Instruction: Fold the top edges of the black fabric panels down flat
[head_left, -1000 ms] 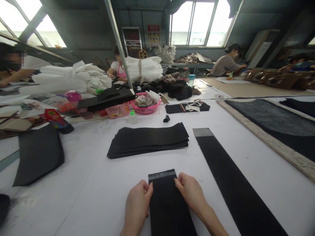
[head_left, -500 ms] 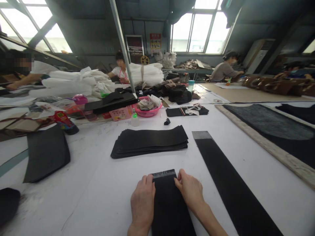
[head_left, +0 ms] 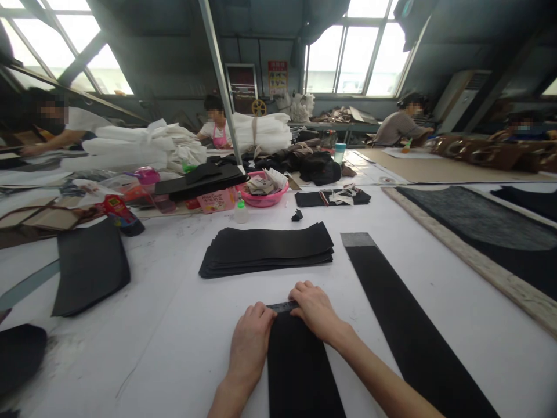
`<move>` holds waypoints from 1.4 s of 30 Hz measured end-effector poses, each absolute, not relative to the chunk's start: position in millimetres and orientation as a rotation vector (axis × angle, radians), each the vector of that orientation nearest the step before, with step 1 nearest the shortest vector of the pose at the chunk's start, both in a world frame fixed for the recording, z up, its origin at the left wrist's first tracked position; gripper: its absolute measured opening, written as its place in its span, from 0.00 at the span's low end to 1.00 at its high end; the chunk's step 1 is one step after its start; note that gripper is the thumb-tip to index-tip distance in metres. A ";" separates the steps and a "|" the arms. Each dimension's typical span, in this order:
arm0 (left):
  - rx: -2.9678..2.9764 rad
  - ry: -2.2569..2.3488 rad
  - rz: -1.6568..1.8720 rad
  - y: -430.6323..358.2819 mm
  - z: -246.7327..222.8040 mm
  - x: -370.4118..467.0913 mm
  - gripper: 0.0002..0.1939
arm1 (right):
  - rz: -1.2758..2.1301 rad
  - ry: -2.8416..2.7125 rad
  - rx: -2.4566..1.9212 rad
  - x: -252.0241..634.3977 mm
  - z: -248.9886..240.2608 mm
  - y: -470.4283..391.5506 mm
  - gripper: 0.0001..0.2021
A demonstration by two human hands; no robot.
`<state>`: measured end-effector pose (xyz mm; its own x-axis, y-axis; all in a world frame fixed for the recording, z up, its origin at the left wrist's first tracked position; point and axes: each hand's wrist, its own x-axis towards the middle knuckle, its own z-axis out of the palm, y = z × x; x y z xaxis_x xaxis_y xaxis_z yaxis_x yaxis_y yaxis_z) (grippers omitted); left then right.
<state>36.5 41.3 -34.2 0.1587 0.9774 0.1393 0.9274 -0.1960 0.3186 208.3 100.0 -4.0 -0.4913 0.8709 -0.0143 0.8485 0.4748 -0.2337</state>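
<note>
A long black strip [head_left: 300, 366] lies on the white table, running off the bottom edge, with a shiny grey band across its far end. My left hand [head_left: 252, 342] pinches the left corner of that end. On the band's right part rests my right hand [head_left: 314, 307], its fingers curled over the far edge and closed on the strip. Beyond both hands sits a stack of black pieces [head_left: 267, 249]. To the right, a second black strip [head_left: 418, 325] with a grey end lies slanted.
A pink basket [head_left: 263, 200], a small bottle [head_left: 241, 212] and white rolls [head_left: 261, 132] stand farther back. Black sheets [head_left: 91, 267] lie left, a large dark panel [head_left: 478, 215] right. Several people work around the far tables.
My right hand has moved left and away from me, from the strip's right edge onto the grey band. My left hand stays at the left corner. The view has shifted slightly.
</note>
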 end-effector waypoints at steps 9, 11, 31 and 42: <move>2.338 1.733 0.314 58.8 -29.8 22.7 0.24 | 0.416 -2.682 -1.383 216.4 -5.2 115.5 0.08; 2.354 1.685 0.276 61.2 -28.2 21.6 0.22 | 0.433 -2.663 -1.358 219.2 -5.7 114.8 0.07; 2.727 1.501 0.282 55.4 -42.4 17.8 0.18 | 0.303 -2.633 -0.974 235.3 -34.4 107.6 0.10; 2.971 1.453 0.026 57.5 -37.3 25.8 0.22 | 0.148 -2.737 -0.818 238.6 -34.5 108.0 0.10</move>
<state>25.8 57.5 -37.3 0.6165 0.7826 0.0864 0.7852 -0.6029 -0.1414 238.6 108.0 -34.5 -0.8003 0.5507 0.2370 0.5220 0.8345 -0.1764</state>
